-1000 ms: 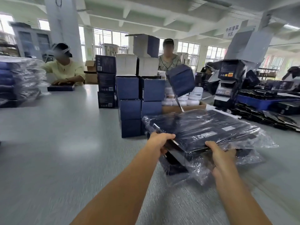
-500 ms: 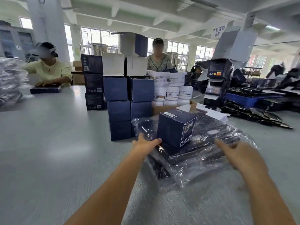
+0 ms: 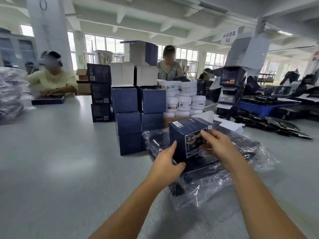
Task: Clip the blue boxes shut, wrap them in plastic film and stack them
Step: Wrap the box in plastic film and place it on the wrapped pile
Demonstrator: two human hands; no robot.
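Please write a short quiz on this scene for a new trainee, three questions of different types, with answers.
1. True or false: the blue box between the left hand and right hand stands on a wooden pallet.
2. What stands just right of the stacked blue boxes? A white jars; B glass bottles; C paint cans.
3. Fill in: the ___ hand's fingers cover part of the box's picture.
Key: 1 false, it stands on the film-wrapped pack; 2 A; 3 right.

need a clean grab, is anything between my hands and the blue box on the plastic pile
Nothing visible does. The left hand holds the blue box at its near lower corner, and the right hand touches its printed face. The box stands on the film-wrapped pile.
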